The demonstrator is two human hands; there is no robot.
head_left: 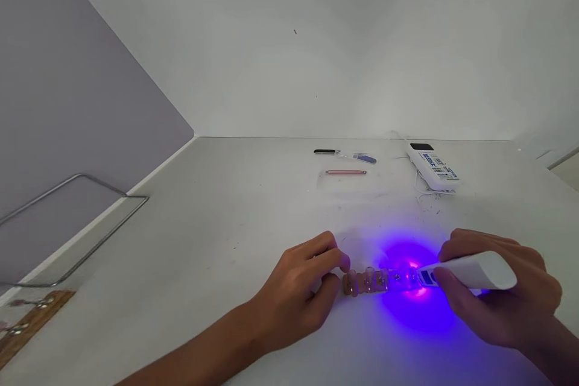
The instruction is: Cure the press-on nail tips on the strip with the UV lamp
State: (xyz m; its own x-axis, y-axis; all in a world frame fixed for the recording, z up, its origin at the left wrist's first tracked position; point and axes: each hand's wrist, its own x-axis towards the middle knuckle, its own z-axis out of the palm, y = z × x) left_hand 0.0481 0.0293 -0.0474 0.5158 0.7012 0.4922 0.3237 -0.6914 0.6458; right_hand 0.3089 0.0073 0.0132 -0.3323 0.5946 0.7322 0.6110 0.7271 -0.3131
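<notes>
A short wooden strip (pixel 360 283) lies on the white table with several clear false nails (pixel 370 279) set across it, some bearing small shiny decorations. At its left end my left hand (pixel 304 284) is closed, with thumb and fingertips holding that end. My right hand (pixel 502 289) is wrapped around a white hand-held UV lamp (pixel 479 270), thumb resting along the near side of its body. The lamp's head is over the strip's right end, and violet light spreads around it, making the nails there hard to see.
Farther back lie a black-handled tool (pixel 326 151), a blue-ended file-like piece (pixel 364 158) and a pink pen-like stick (pixel 346 172). A white device (pixel 433 166) with cables is at the back right. At left are a bent metal rod (pixel 102 244) and a wooden board (pixel 38 322).
</notes>
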